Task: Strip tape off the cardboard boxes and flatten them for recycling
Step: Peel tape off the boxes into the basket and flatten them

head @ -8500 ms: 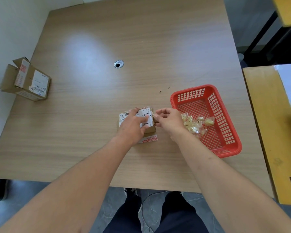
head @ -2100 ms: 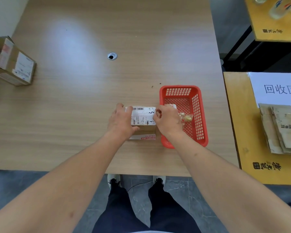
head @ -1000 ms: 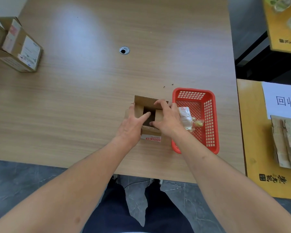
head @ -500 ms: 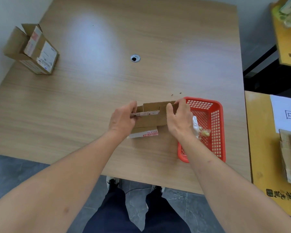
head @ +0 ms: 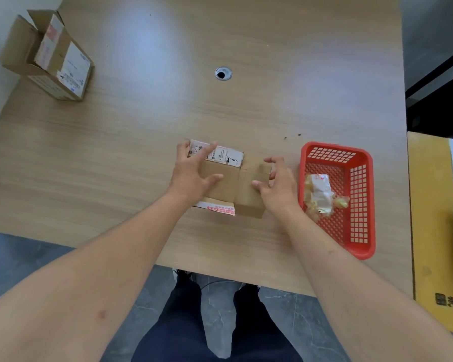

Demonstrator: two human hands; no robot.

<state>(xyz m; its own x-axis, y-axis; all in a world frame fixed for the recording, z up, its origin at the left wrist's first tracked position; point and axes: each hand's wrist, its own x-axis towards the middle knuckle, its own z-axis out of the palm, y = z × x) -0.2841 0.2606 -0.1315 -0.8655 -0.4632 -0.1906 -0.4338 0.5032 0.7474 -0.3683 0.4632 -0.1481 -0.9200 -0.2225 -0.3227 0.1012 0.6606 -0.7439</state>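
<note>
My two hands, left [head: 191,176] and right [head: 277,189], press open-fingered on one flattened box [head: 228,184]; one basket [head: 338,197] right of it, one upright box [head: 50,56] far left.

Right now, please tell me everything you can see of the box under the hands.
The box is brown cardboard, pressed nearly flat on the table, left of the red basket. A white printed label covers its far left corner, and a white strip with red print lies along its near edge. The left hand presses on it; the right hand touches its right flap.
</note>
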